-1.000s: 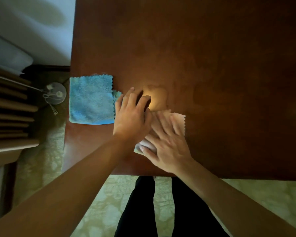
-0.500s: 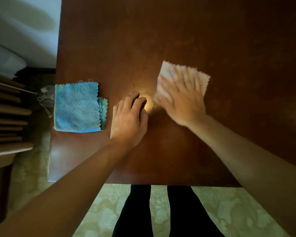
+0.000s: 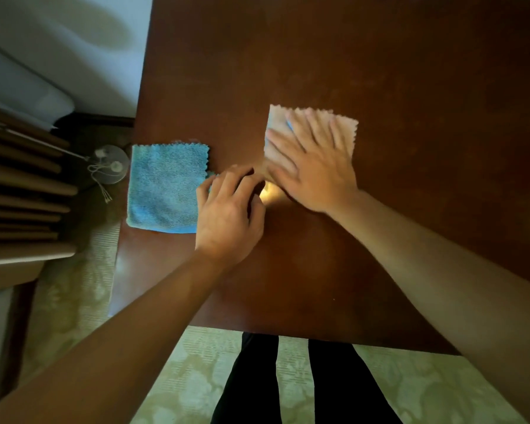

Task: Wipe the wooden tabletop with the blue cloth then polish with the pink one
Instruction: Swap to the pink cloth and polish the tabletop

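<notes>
1. The dark reddish-brown wooden tabletop is viewed from above; its near edge lies just in front of the person's dark trouser legs.
2. The square blue microfibre cloth with zigzag edges is found lying flat near the left edge of the tabletop, with no hand gripping it. From this position it is judged that the wiping stage is finished.
3. The square pale pink microfibre cloth with zigzag edges is located right of the blue cloth and a little farther from the person, spread flat on the wood.
4. The right hand is laid palm-down on the pink cloth, fingers straight and spread, pressing it against the surface; nothing is clasped.
5. The left hand is placed on the tabletop between the two cloths, its fingers bent and its far edge just overlapping the near right corner of the blue cloth. Nothing is seen held in it; whether the cloth corner is touched cannot be told.
6. A bright reflection is noted on the wood between the two hands.
7. The polishing stage is judged to be under way. The far and right portions of the tabletop are judged still to be covered.
</notes>
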